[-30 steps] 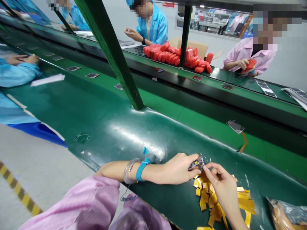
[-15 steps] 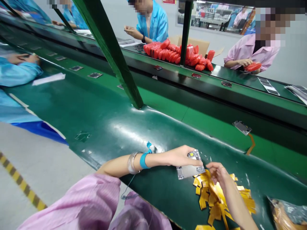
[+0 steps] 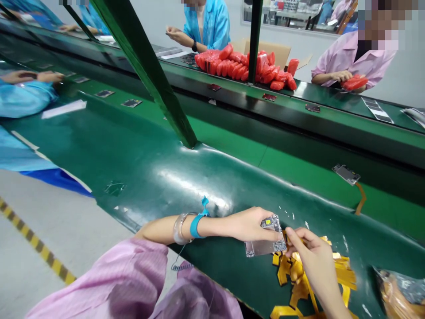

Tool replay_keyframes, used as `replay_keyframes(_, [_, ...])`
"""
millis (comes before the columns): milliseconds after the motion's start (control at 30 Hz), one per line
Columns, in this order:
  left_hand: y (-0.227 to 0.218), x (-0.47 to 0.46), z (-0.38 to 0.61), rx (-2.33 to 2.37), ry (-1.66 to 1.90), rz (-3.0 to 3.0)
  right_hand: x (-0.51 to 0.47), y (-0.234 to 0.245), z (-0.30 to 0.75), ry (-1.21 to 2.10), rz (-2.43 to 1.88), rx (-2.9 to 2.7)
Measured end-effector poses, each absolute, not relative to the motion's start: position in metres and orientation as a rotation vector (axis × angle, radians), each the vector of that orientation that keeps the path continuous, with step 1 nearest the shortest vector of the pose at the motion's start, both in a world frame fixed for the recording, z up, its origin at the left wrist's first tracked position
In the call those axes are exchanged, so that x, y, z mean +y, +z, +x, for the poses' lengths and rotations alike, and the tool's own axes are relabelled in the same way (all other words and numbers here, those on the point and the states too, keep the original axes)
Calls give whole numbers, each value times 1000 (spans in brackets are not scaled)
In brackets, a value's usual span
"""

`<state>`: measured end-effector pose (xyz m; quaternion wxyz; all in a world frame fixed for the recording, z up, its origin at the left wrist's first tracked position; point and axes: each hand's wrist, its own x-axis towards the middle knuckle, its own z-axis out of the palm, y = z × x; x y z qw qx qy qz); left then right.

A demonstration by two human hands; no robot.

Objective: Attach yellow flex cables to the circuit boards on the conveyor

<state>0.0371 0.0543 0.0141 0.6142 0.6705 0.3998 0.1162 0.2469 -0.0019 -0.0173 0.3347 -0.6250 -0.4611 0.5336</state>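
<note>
My left hand (image 3: 254,225) grips a small silver circuit board (image 3: 265,247) with a yellow square on it, thumb on top and fingers underneath. A blue wrist strap and a clear bangle circle that wrist. At the board's right edge, my right hand (image 3: 310,250) is closed in a pinch on what appears to be an orange flex cable (image 3: 286,235), mostly hidden by the fingers. Below this hand lies a loose pile of orange flex cables (image 3: 299,290) on the green mat (image 3: 229,266).
Another board (image 3: 345,174) with an orange cable lies on the green conveyor belt (image 3: 282,164). A plastic bag (image 3: 398,292) sits at right. A green post (image 3: 149,79) rises ahead. Across the line, co-workers sit near red wrapped packets (image 3: 235,66); a blue sleeve (image 3: 26,99) shows at left.
My right hand has moved in to the board's right edge, and its fingers have closed into a pinch. My left hand still holds the board. The board on the belt has shifted slightly right in view.
</note>
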Motion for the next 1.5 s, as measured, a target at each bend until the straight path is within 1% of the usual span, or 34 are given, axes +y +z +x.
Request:
replay_keyframes(367, [20,53,36,909,206,1542,-3,-14,247,1359,-1618,-1423])
replay_keyframes(700, [15,54,38,923,215,1556,-2,-18,244,1363,-1761,-1371])
replay_keyframes(1000, [2,60,40,908,216,1500,-3,-17,241,1410,-1675,-1341])
replay_keyframes(1233, [11,64,38,915,213,1538,-3,-7,249,1475,-1549,-1416])
replay_keyframes(1500, [12,64,37,854,165,1545,-1,-10,256,1581,-1555,-1489])
